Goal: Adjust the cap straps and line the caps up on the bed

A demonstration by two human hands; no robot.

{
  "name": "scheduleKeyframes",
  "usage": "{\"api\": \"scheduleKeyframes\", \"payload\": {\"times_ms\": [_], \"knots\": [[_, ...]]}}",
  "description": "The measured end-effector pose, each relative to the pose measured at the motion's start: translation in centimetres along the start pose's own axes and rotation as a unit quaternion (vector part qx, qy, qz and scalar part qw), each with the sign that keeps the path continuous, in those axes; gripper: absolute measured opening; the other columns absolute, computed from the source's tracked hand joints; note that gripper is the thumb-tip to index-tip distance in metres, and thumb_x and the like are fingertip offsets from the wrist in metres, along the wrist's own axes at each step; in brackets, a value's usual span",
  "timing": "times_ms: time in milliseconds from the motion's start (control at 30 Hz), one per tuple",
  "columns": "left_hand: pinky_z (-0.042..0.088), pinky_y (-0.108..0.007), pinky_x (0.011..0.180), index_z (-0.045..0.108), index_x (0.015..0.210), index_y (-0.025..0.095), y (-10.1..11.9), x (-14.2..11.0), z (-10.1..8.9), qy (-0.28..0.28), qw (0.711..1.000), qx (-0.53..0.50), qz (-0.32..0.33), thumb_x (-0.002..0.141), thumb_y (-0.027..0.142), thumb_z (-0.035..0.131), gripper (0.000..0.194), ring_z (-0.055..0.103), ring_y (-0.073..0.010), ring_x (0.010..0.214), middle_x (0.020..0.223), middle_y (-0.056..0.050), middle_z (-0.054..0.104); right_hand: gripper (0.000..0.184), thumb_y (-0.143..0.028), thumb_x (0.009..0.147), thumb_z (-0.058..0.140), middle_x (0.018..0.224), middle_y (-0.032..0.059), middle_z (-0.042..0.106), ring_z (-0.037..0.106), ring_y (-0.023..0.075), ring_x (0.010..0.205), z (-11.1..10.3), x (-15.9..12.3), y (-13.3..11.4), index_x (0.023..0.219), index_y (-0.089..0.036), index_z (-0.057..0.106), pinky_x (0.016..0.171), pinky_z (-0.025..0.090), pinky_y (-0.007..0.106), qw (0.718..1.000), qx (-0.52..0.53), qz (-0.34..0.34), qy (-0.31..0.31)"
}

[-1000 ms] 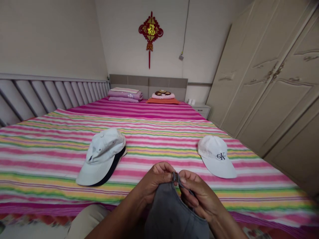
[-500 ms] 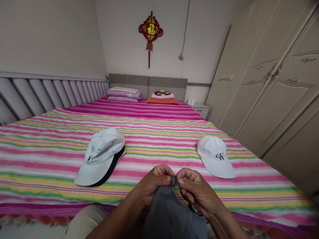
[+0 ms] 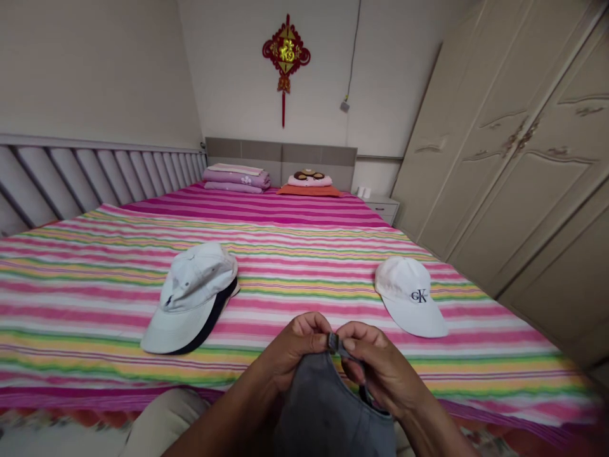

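Both hands hold a dark grey cap [image 3: 328,406] low in the middle of the view, near the bed's front edge. My left hand [image 3: 290,352] pinches one side of the small metal buckle [image 3: 333,343] on its back strap. My right hand [image 3: 380,368] pinches the other side, fingers curled over the strap. On the striped bedspread [image 3: 304,254] lies a pale cap stacked on a dark-brimmed one [image 3: 195,295] to the left. A white cap with a dark logo [image 3: 409,295] lies to the right.
Folded purple bedding [image 3: 235,179] and an orange and pink pillow pile [image 3: 309,184] sit at the headboard. A beige wardrobe [image 3: 514,158] lines the right side, a padded rail [image 3: 95,178] the left. A red knot ornament [image 3: 285,54] hangs on the far wall.
My fingers have shifted slightly on the buckle and the strap end has moved a little. The view has tilted a bit; the caps on the bed lie as before.
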State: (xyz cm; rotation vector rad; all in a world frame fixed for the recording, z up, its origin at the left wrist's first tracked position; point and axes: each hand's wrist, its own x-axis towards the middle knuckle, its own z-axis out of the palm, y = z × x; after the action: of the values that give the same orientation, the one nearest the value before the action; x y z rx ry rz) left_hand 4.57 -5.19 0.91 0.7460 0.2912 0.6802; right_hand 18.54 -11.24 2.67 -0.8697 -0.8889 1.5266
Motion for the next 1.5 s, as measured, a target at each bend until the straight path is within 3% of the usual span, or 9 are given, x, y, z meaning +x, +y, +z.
{"api": "scheduleKeyframes", "payload": {"times_ms": [133,367,533,733,933,1100,1267,1500], "knots": [[0.042,-0.020,0.047,0.059,0.068,0.012,-0.1,0.1,-0.3,-0.013,1.000,-0.001,-0.004,0.053,0.016,0.076,0.023,0.057,-0.0107,0.049,0.061,-0.003,0.063,0.022,-0.023,0.059,0.074,0.049,-0.0028,0.055,0.047,0.0048,0.040,0.0,-0.3,-0.2,0.075,-0.013,0.062,0.041,0.034,0.016,1.000,-0.001,-0.006,0.007],[0.045,-0.024,0.052,0.058,0.070,0.012,-0.1,-0.1,0.0,-0.033,0.998,0.029,-0.045,0.055,0.013,0.072,0.021,0.061,-0.0163,0.054,0.060,-0.004,0.064,0.027,-0.022,0.058,0.076,0.059,-0.0048,0.055,0.053,0.0059,0.046,0.2,-0.5,-0.2,0.066,-0.016,0.050,0.044,0.039,0.016,0.999,-0.004,-0.042,-0.005],[0.046,-0.024,0.055,0.060,0.072,0.009,0.2,-0.3,0.3,-0.046,0.998,0.016,-0.043,0.058,0.021,0.068,0.020,0.061,-0.0158,0.055,0.061,-0.006,0.064,0.028,-0.024,0.061,0.074,0.057,-0.0041,0.056,0.053,0.0069,0.047,0.0,-0.5,-0.4,0.067,-0.016,0.048,0.044,0.039,0.016,0.999,-0.015,-0.041,-0.009],[0.044,-0.021,0.051,0.058,0.068,0.011,-0.1,-0.1,0.2,-0.007,0.998,0.046,-0.048,0.056,0.015,0.071,0.018,0.060,-0.0144,0.051,0.057,-0.004,0.063,0.032,-0.029,0.059,0.075,0.053,-0.0048,0.055,0.052,0.0075,0.044,-0.1,-0.4,-0.4,0.068,-0.017,0.046,0.042,0.037,0.018,0.999,-0.027,-0.026,-0.012],[0.045,-0.021,0.050,0.059,0.066,0.011,0.0,-0.1,-0.2,-0.039,0.998,0.021,-0.033,0.054,0.013,0.072,0.018,0.060,-0.0129,0.050,0.057,-0.005,0.065,0.025,-0.032,0.069,0.067,0.060,-0.0025,0.058,0.054,0.0090,0.053,-0.4,-0.8,-0.8,0.075,-0.017,0.047,0.052,0.040,0.021,0.997,-0.065,0.022,-0.024],[0.040,-0.015,0.042,0.059,0.064,0.011,0.3,0.0,-0.8,-0.028,0.999,0.002,-0.035,0.052,0.013,0.073,0.019,0.056,-0.0092,0.044,0.054,-0.004,0.065,0.028,-0.039,0.069,0.065,0.064,-0.0009,0.056,0.045,0.0055,0.047,-1.1,-0.6,-0.3,0.068,-0.014,0.052,0.048,0.033,0.020,0.991,-0.116,0.042,-0.044],[0.036,-0.014,0.037,0.059,0.062,0.010,0.1,0.2,-1.0,-0.016,0.999,0.013,-0.050,0.050,0.014,0.075,0.020,0.054,-0.0089,0.040,0.052,-0.005,0.064,0.028,-0.038,0.066,0.067,0.049,-0.0067,0.044,0.034,0.0033,0.039,-1.4,-0.2,0.4,0.064,-0.015,0.051,0.042,0.022,0.019,0.993,-0.113,0.034,0.003],[0.038,-0.015,0.038,0.060,0.062,0.011,-0.1,0.2,-0.9,-0.013,0.998,0.014,-0.060,0.049,0.017,0.075,0.020,0.054,-0.0093,0.040,0.053,-0.006,0.065,0.025,-0.035,0.065,0.067,0.044,-0.0077,0.043,0.028,0.0034,0.036,-1.1,-0.1,0.5,0.061,-0.015,0.051,0.041,0.020,0.020,0.996,-0.092,0.021,0.006]]}}
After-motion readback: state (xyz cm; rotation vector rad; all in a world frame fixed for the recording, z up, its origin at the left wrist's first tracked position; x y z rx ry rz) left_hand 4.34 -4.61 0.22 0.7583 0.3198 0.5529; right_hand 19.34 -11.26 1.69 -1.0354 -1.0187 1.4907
